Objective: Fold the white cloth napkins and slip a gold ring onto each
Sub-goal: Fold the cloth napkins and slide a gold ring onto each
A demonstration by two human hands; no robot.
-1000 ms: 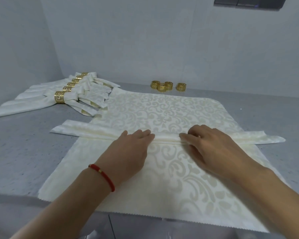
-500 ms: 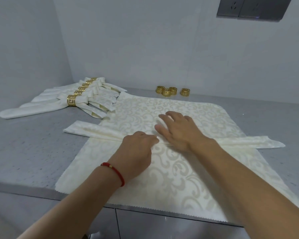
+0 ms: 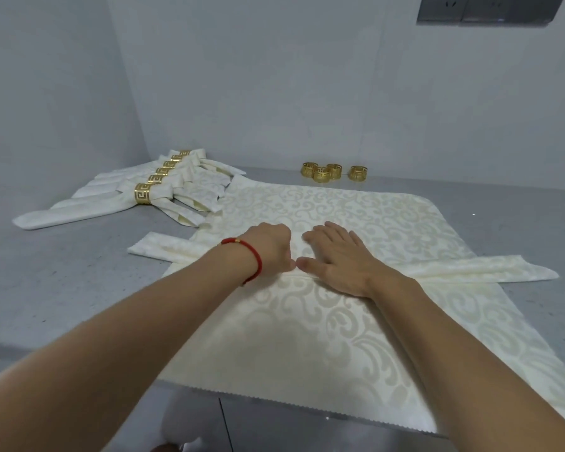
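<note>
We have the grey tabletop (image 3: 79,282) under everything, and on it the open napkin (image 3: 323,337) spreads from the near edge, which it overhangs, back toward the far edge. Across its middle lies the folded napkin strip (image 3: 470,272), its long axis running left to right, parallel to the near edge, with one pointed end sticking out toward the left edge and the other toward the right edge. That axis is what our next move turns on, as we judge it: the strip has to be gathered at its centre before a ring can slide along it, and both hands sit exactly at that centre.

Toward the far left corner we see the finished napkins (image 3: 118,197), fanned in a row and each already wearing a gold band. Along the far edge, just past the open napkin, stand the four loose gold rings (image 3: 335,171), straight ahead of our fingers and well apart from them; our right hand looks slightly nearer.

Our right hand (image 3: 340,259) lies flat on the strip, its fingers straight and lightly spread. Our left hand (image 3: 268,246), with a red bracelet (image 3: 245,249) at the wrist, has its fingers curled under on the strip; whether they pinch the cloth we cannot tell.
</note>
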